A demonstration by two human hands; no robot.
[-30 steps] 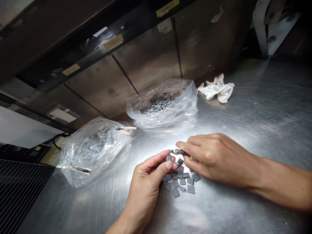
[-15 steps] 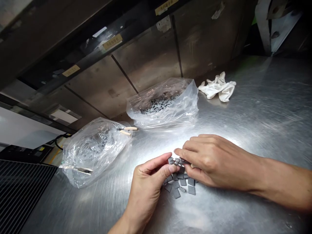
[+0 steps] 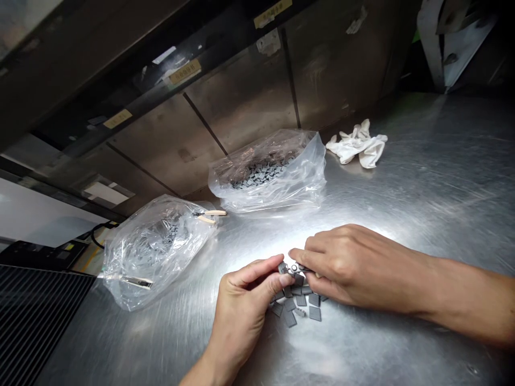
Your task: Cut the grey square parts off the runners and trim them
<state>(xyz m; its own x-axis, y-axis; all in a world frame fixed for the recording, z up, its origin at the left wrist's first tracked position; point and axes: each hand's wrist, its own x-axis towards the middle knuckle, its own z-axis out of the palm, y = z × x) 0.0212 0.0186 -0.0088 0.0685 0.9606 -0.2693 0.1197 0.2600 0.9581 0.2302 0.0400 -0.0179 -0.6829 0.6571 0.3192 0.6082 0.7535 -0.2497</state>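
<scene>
Pliers (image 3: 295, 268) gripped in the right hand (image 3: 348, 268) could, if they slip, nip the left hand (image 3: 243, 300), which pinches a grey piece (image 3: 282, 266) right by their tips

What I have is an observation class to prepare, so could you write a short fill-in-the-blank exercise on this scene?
A small piece is pinched in the person's ____ hand.
The loose pieces on the metal table are ____ in colour.
That table bears ____ clear plastic bags.

Missing words: left; gray; two.
</scene>
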